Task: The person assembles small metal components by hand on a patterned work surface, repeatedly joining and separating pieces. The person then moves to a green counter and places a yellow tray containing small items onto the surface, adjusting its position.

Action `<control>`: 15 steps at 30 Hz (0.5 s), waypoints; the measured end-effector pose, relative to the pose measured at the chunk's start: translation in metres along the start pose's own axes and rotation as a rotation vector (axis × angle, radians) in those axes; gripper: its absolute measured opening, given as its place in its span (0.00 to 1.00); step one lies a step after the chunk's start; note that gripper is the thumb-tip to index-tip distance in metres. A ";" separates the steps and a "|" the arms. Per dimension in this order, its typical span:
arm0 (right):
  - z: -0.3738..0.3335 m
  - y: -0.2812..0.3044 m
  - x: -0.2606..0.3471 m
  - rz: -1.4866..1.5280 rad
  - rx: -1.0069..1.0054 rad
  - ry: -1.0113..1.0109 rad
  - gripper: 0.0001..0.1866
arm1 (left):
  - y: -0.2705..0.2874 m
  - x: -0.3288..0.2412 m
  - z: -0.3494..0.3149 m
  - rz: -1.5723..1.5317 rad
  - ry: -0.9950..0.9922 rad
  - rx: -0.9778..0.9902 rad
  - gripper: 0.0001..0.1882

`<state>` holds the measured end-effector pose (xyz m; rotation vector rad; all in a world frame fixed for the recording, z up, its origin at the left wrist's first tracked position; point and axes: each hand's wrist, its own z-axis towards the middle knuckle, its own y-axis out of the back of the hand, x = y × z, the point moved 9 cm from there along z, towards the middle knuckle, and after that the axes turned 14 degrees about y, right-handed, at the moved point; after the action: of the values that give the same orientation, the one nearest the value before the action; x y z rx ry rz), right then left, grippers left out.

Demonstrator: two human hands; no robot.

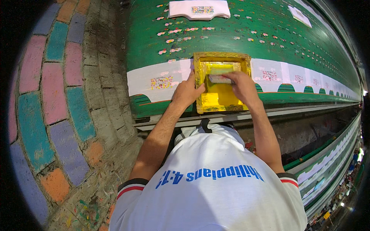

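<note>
A yellow-stained wooden screen printing frame (222, 55) lies over a row of white fabric pieces along the near edge of a green table. My left hand (187, 91) grips the frame's left side, its thumb over the rim. Inside the frame, my right hand (243, 86) is closed on a squeegee (219, 79), a flat bar set crosswise on the yellow mesh. The squeegee's lower edge is partly hidden. Just left of the frame, a white fabric piece (140, 81) carries a colourful cartoon print. More printed pieces (287, 73) run off to the right.
A stack of white printed fabric (199, 7) sits at the table's far side, with another white piece (299, 16) farther right. Small paint marks dot the green table (216, 40). A metal rail (277, 112) borders its near edge. Coloured paving blocks (54, 92) lie left.
</note>
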<state>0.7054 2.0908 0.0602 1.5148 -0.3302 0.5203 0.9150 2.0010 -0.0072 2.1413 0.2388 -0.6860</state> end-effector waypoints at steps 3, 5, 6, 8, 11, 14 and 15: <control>-0.037 -0.005 0.025 0.044 -0.049 0.005 0.35 | -0.001 0.000 0.000 0.005 0.008 -0.006 0.52; -0.054 -0.012 0.039 0.006 -0.061 -0.004 0.37 | -0.001 0.001 -0.002 0.012 0.012 -0.016 0.52; -0.056 -0.013 0.043 0.010 -0.081 0.003 0.37 | 0.003 0.000 -0.003 0.023 0.012 -0.024 0.52; -0.060 -0.011 0.045 0.022 -0.119 0.022 0.37 | -0.001 -0.001 -0.001 0.030 0.011 -0.019 0.52; -0.060 -0.012 0.043 -0.009 -0.071 -0.035 0.37 | -0.004 -0.001 0.000 0.029 0.032 0.017 0.51; -0.058 -0.011 0.049 -0.027 -0.068 -0.004 0.37 | -0.005 -0.002 -0.001 0.039 -0.003 0.022 0.55; -0.057 -0.010 0.049 -0.015 -0.078 0.011 0.37 | -0.005 -0.002 -0.001 0.062 0.001 0.041 0.55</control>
<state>0.7463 2.1531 0.0745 1.4375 -0.3274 0.4983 0.9114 2.0051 -0.0090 2.1788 0.1593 -0.6587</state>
